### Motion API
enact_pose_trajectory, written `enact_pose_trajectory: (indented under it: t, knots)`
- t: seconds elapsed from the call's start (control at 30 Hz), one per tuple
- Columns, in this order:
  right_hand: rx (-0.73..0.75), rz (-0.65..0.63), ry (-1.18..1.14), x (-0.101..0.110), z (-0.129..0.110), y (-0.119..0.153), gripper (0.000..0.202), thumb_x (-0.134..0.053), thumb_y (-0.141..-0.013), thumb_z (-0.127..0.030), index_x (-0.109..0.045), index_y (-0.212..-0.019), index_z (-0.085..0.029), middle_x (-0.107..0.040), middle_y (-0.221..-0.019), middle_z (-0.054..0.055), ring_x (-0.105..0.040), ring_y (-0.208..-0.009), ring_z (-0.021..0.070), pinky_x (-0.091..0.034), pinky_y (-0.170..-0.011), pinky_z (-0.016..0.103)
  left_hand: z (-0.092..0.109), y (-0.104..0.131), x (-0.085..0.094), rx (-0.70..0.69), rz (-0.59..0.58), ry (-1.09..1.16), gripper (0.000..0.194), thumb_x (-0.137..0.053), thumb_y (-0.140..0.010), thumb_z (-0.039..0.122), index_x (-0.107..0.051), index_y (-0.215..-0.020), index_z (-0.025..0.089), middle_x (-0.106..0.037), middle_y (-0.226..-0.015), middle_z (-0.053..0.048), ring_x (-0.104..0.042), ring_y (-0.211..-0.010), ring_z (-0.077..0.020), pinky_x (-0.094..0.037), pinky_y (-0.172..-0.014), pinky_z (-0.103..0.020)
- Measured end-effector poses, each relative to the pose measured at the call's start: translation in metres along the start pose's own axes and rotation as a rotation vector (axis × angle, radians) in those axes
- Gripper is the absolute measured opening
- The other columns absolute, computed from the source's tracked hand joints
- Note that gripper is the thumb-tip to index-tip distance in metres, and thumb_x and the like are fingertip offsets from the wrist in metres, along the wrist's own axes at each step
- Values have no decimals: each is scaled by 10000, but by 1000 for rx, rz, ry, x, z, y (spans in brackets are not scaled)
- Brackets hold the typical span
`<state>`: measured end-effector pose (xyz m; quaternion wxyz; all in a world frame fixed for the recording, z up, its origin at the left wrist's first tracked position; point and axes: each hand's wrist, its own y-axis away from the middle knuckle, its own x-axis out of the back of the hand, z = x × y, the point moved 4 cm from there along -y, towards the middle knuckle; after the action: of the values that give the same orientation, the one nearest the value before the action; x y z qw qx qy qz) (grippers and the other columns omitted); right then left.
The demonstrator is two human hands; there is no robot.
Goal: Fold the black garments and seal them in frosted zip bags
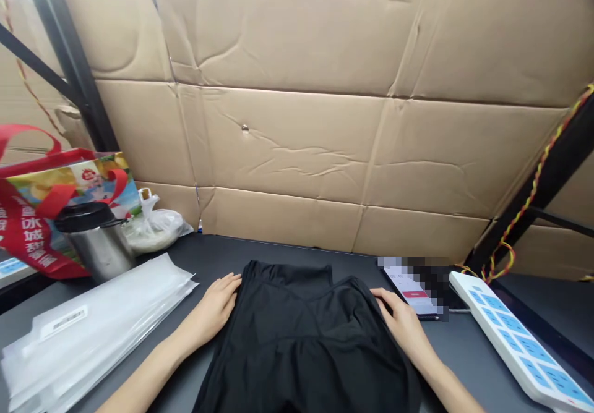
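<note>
A black garment (315, 339) lies on the dark table in front of me, its upper edge uneven and its lower part running out of the picture. My left hand (218, 302) rests at its upper left edge, fingers extended and fingertips touching the cloth. At the upper right edge, my right hand (399, 317) touches the fabric with its fingers; some fingertips are hidden against the cloth, so whether they grip it is unclear.
To the left are translucent plastic bags (93, 332), a steel flask (99, 246), a red carrier bag (60, 215) and a tied plastic bag (155, 230). A phone (413, 292) and a power strip (520, 339) lie right. Cardboard (288, 141) stands behind the table (223, 249).
</note>
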<state>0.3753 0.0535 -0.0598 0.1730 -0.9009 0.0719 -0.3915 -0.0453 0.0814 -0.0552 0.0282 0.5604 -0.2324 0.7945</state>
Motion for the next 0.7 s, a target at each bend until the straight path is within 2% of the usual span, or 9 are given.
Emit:
enact_pose_trajectory:
  t: [0.27, 0.4, 0.53, 0.6, 0.7]
  knots:
    - [16, 13, -6, -3, 4, -1, 280, -384, -877, -339, -639, -948, -250, -687, -988, 50, -629, -961, 233, -486, -860, 367, -1, 0, 0, 18, -9, 34, 424, -366, -870, 213, -594, -1222, 155, -575, -1321, -91, -458, -1287, -265, -361, -1087, -464]
    - [22, 34, -10, -5, 3, -1, 283, -404, -868, -347, -652, -955, -243, -688, -1015, 56, -627, -983, 237, -482, -886, 374, 0, -1, 6, 42, 14, 43, 438, -375, -785, 133, -629, -1142, 155, -643, -1221, -78, -471, -1274, -267, -373, -1078, -446]
    - [-4, 22, -44, -5, 5, 0, 282, -428, -856, -369, -668, -944, -250, -697, -1023, 49, -630, -998, 239, -478, -909, 380, 3, 1, 12, 82, 31, 105, 395, -381, -768, 124, -640, -1061, 181, -663, -1155, -71, -487, -1251, -267, -385, -1056, -427]
    - [-31, 22, -93, -2, 9, -1, 287, -443, -851, -391, -670, -957, -251, -693, -1064, 47, -628, -1021, 240, -475, -925, 384, 4, 2, 16, 104, 54, 146, 350, -385, -763, 124, -637, -997, 189, -676, -1080, -70, -543, -1174, -264, -417, -1009, -416]
    - [-71, 100, -145, 8, 7, -9, 313, -469, -836, -432, -665, -989, -242, -680, -1119, 55, -634, -1023, 251, -478, -926, 398, 4, -1, 23, 150, 99, 174, 264, -371, -799, 163, -613, -902, 181, -675, -937, -79, -623, -963, -264, -478, -882, -422]
